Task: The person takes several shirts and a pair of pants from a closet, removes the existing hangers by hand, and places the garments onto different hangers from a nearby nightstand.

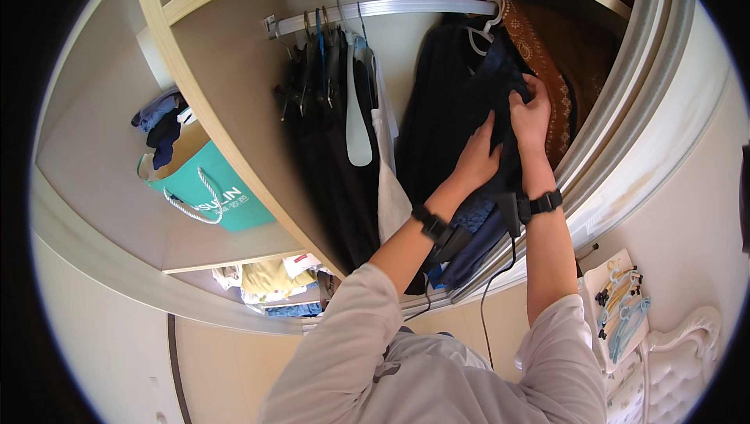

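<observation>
A dark navy garment (445,96) hangs from a white hanger (488,31) at the right end of the wardrobe rail. My right hand (533,114) is closed on its upper right edge, with thumb and fingers bent around the cloth. Just below and to the left, my left hand (476,160) rests against the garment's front. Its index finger and thumb are stretched out and apart; its other fingers are partly hidden. Black straps with small devices circle both wrists. Directly behind the right hand hangs a rust-brown patterned garment (535,57).
Dark clothes on hangers and a pale empty hanger (358,127) hang on the left of the metal rail (391,7). A teal paper bag (234,209) stands in the left compartment above folded clothes (273,279). Spare hangers (623,307) lie at lower right. Cables trail from the wrist devices.
</observation>
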